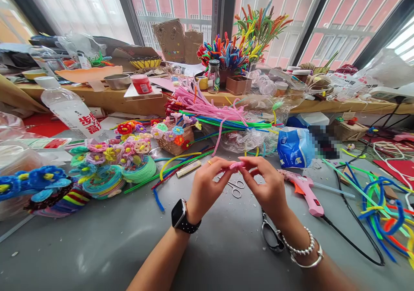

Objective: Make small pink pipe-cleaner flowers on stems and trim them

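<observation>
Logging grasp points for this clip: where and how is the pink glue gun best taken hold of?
The pink glue gun is probably best gripped round its handle by the right hand, coming from the near side. It lies flat with the handle slanting toward the person; the orange trigger faces left, and the cord leaves the handle's bottom end, so grip above that.

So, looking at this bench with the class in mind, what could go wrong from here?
The left hand and right hand pinch a small pink piece, which might slip or bend out of shape. The pink glue gun lies close to the right hand; if hot, which I can't tell, it might burn. The silver beaded bracelet sits beside a black-handled tool and could snag on it.
</observation>
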The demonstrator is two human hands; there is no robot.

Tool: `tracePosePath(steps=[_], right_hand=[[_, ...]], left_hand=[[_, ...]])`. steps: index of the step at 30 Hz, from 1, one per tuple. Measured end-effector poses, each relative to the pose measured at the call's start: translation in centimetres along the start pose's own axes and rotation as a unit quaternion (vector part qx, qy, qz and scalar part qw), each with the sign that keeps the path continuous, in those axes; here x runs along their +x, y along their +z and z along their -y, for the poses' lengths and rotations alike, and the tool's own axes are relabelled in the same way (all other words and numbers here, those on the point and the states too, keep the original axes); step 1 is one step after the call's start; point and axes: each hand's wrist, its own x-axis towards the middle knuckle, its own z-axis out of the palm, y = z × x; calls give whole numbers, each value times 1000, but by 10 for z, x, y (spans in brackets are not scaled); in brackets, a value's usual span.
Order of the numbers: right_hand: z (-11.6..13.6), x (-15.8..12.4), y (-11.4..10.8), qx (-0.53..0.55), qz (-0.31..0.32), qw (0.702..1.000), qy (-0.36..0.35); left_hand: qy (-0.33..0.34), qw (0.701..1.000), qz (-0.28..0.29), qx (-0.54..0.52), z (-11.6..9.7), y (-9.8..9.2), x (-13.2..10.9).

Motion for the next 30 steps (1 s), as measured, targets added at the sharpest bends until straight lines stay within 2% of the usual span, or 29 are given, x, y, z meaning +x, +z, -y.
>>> tracePosePath(steps=[4,9,12,15,18,20,23,25,27,30], right_hand=[[-3,-2,3,-26,4,1000,-11],[-9,-9,12,-111,-36,992,-47],[-10,-10,15,-134,-43,989,-52],[-9,-8,14,-100,-51,994,17],[-11,-5,12,-10,-58,988,140],[-14,-3,12,81,-60,972,210],[-18,-2,12,199,-72,942,261],[-17,-1,13,232,-67,931,273],[-15,-1,14,236,-23,932,275],[-10,-1,13,219,67,941,251]], left_hand=[[-28,1000,4,-2,-1,2,-1],[-128,992,-15,11,-4,13,-6],[-144,989,-5,-6,-3,17,-6],[-84,995,-39,34,-2,16,-6],[13,989,-98,111,-5,12,-7],[22,989,-69,131,-6,10,-9],[-85,992,10,95,-4,10,-8],[-162,986,32,-7,-1,12,-6],[-205,969,36,-130,2,13,-3],[-233,954,30,-185,3,13,1]])
